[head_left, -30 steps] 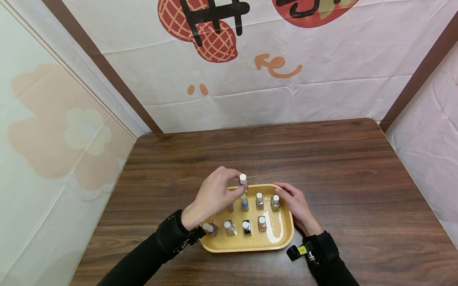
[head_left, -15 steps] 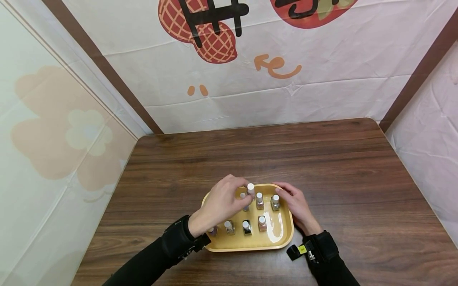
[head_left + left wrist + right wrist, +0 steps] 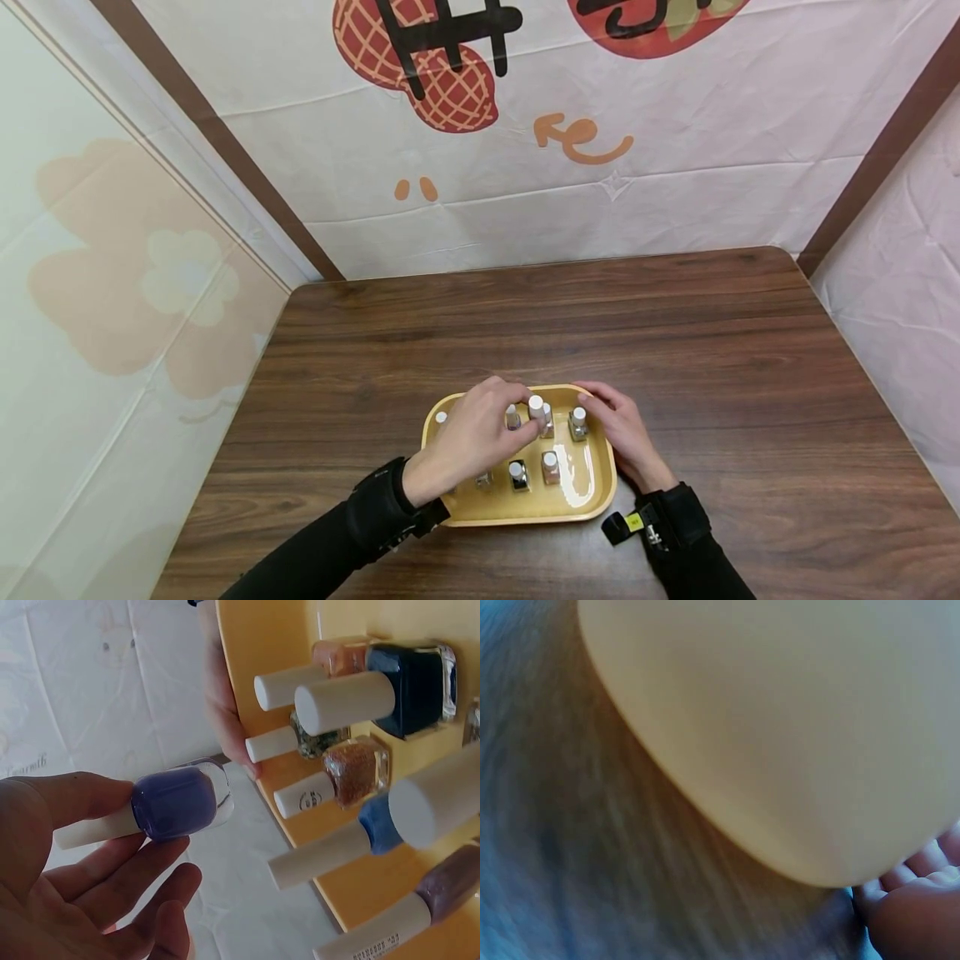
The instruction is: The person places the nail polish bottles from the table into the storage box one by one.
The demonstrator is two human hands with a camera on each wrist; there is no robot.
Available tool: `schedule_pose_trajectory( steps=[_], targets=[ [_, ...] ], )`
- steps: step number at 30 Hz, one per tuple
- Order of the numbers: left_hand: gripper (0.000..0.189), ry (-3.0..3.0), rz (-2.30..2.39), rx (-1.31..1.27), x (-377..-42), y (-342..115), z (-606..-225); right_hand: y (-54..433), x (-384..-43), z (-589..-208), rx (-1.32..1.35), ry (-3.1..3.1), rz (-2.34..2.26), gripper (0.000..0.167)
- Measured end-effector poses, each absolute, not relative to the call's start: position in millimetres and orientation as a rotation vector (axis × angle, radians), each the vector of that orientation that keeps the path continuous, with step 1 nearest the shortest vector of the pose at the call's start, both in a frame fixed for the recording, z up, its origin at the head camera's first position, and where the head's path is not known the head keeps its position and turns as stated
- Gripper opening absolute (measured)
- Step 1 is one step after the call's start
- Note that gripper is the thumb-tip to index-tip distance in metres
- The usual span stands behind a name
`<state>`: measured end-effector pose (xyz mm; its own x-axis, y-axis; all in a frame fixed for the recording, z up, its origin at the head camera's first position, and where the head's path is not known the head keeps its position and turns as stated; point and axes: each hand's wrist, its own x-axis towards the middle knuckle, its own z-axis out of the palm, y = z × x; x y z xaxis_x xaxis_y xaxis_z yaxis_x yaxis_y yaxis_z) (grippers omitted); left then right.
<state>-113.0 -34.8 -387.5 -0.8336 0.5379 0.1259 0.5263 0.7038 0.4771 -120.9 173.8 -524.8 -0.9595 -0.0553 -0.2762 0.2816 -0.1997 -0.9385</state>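
Observation:
Between the thumb and fingers of my left hand (image 3: 480, 425), a purple nail polish bottle (image 3: 176, 802) with a white cap is pinched. It hangs over the far part of a yellow tray (image 3: 525, 510), close to a copper glitter nail polish bottle (image 3: 356, 772). My right hand (image 3: 622, 433) grips the tray's far right corner, thumb at the rim. Inside the tray stand several more white-capped bottles, among them a dark green one (image 3: 409, 690), a blue one (image 3: 379, 825) and a pinkish one (image 3: 551, 468). My left hand hides some of the tray's left side.
The tray rests on a dark wooden table (image 3: 675, 333). Behind it hangs a white printed cloth (image 3: 480, 225), with further cloth at both sides. A glittery bottle (image 3: 578, 423) stands near my right thumb.
My left hand has carried the purple nail polish bottle rightward and nearer, from the tray's far rim to over its far row. The right hand has stayed at the tray corner.

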Motion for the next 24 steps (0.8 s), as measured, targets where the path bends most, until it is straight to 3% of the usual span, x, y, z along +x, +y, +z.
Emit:
schedule_pose_trajectory(
  steps=[24],
  targets=[
    [0.007, 2.858, 0.753, 0.994, -93.8, -11.1, -399.0, 175.5, -121.6, -525.3, 0.25, 1.779, -2.306, 0.043]
  ],
)
